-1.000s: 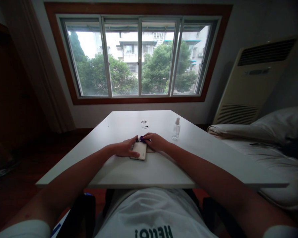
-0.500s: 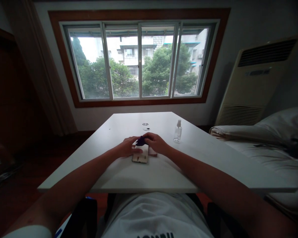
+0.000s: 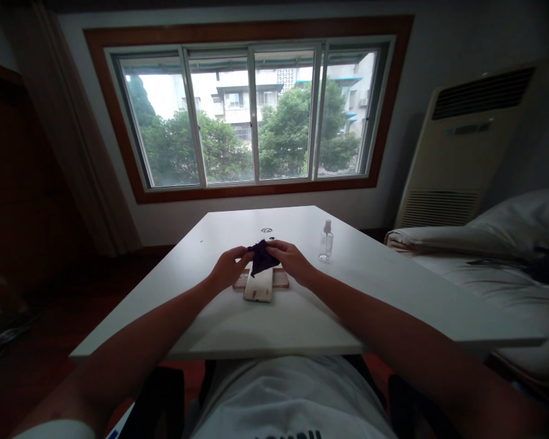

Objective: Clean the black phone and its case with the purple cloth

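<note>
Purple cloth (image 3: 264,258): dark, bunched along the top edge, one corner hanging down; held up between both hands, in front of the phone's far end as seen from the head.
Left hand (image 3: 231,266): pinching the cloth's left upper edge, thumb and fingers together on it.
Right hand (image 3: 293,260): grasping the cloth's right upper side by the fingertips; back of hand faces up.
Phone (image 3: 258,291): pale, flat, near end toward the person, far end hidden by cloth; whether the cloth touches it, cannot tell.
Pinkish flat item (image 3: 281,279): on the table, shows on both sides of the phone; one piece or two, cannot tell.
Spray bottle (image 3: 326,245): clear, upright, right of the right hand, apart from it.
Table (image 3: 201,332): white top, angled far corners.
Round insets (image 3: 266,230): toward the table's far edge, beyond the hands; nearer one partly hidden by the hands and cloth.
Window (image 3: 283,122): brown frame, trees and a building outside.
Air conditioner (image 3: 462,143): tall, cream, against the wall at right.
Sofa (image 3: 452,277): pale, right of the table, dark item on it too dim to name.
Shirt (image 3: 283,396): white, dark lettering cut off at the bottom edge.
</note>
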